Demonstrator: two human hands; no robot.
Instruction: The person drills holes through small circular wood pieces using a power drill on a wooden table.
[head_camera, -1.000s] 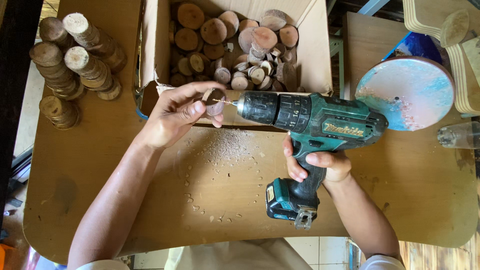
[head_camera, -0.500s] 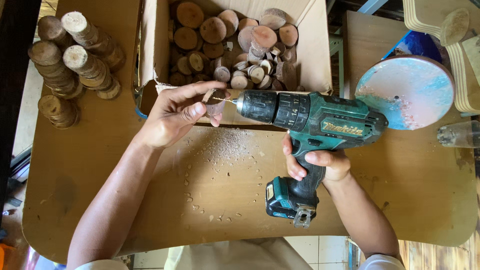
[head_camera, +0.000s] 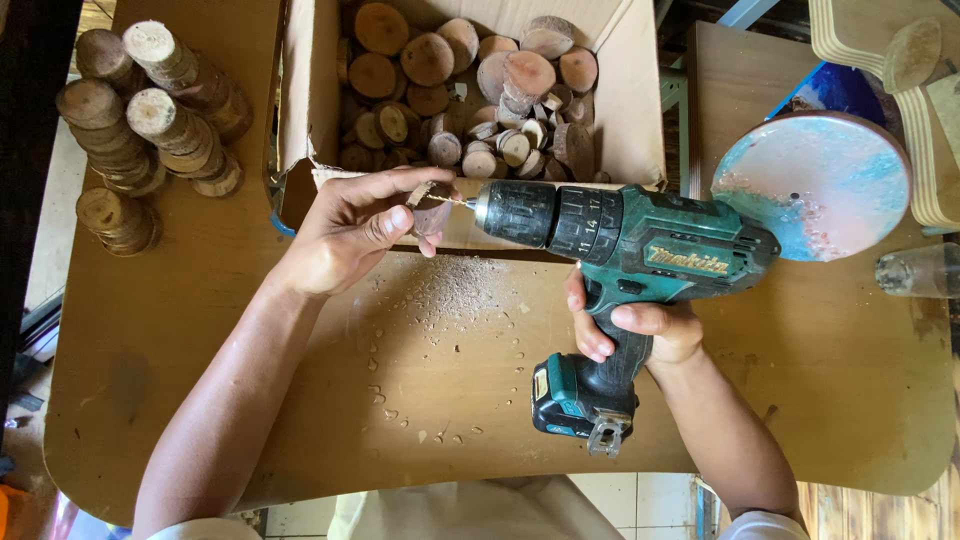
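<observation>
- Wood slice (head_camera: 428, 192), a small round disc, is pinched in mid-air between the fingertips of the left hand (head_camera: 352, 235), just in front of the open cardboard box (head_camera: 628, 100) and above the tabletop (head_camera: 200, 380); nothing backs it, so I'd say it could spin or snap loose if the bit grabs.
- Drill bit (head_camera: 455, 199) meets the slice right beside the thumb and forefinger; a slip or a breakthrough would likely send the tip into a fingertip.
- Left hand is closed on the slice, the grip small and by the tips only, which looks weak against any twist.
- Right hand (head_camera: 640, 330) is wrapped tight around the handle of the teal cordless drill (head_camera: 640, 245), held level and one-handed; a kick might swing it off line.
- Sawdust (head_camera: 455, 295) lies scattered below, and more could fly up toward the eyes.
- Stacks of cut slices (head_camera: 140, 130) stand well to the left; a jolt to the tabletop could topple them.
</observation>
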